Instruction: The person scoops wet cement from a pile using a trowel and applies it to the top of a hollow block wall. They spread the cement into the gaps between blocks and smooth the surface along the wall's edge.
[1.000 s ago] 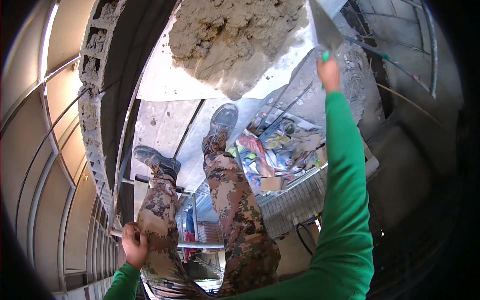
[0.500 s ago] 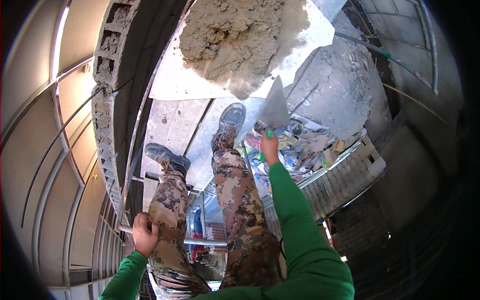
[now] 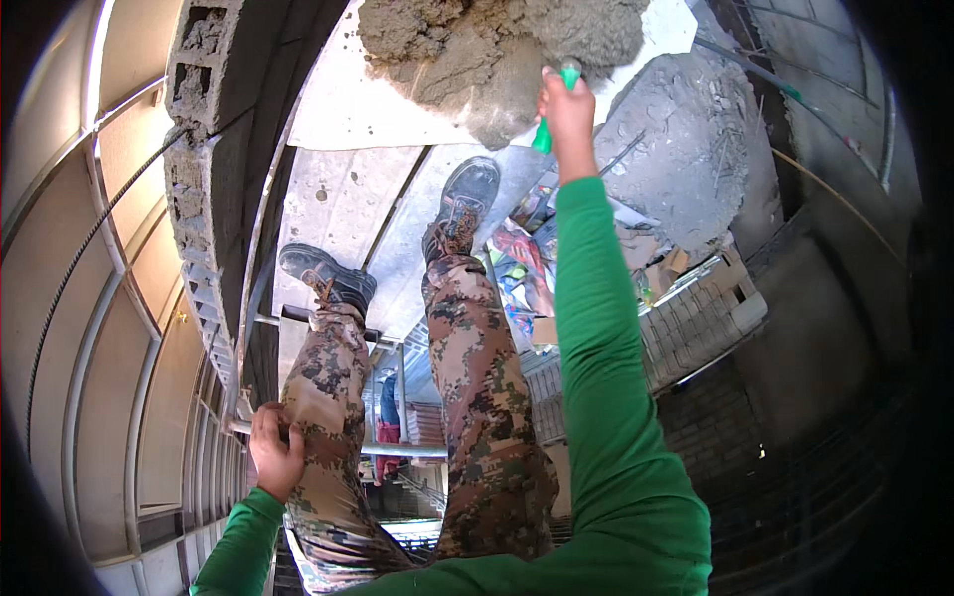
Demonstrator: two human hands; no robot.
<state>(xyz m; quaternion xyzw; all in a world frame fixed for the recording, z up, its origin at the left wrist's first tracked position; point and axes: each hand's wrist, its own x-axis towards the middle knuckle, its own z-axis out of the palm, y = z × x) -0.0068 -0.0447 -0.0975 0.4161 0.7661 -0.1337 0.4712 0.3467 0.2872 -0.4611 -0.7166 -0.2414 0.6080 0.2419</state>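
Observation:
In my right hand (image 3: pixel 569 104) is a trowel, its green handle (image 3: pixel 543 137) showing on both sides of my fingers. I cannot make out its blade at the mortar's edge. A grey heap of wet mortar (image 3: pixel 467 70) lies just beyond that hand, on a white sheet (image 3: pixel 343 114). My left hand (image 3: pixel 276 455) is down beside my left leg, against the camouflage trousers (image 3: pixel 326 382). Its fingers are curled, and anything inside them is hidden. A metal pipe (image 3: pixel 402 450) passes close to it, behind my legs.
My boots (image 3: pixel 467 194) stand on grey planks (image 3: pixel 348 189). A hollow-block wall (image 3: pixel 199 99) rises on the left. Right of the planks lie mixed rubbish (image 3: pixel 522 253) and a grey rubble heap (image 3: pixel 681 149). Between my legs the view drops to a lower level with reddish stacked items (image 3: pixel 424 422).
My right hand has carried the trowel forward, away from me, to the mortar; its blade, visible before, no longer shows clearly. My left hand stays by my leg. The view has shifted slightly.

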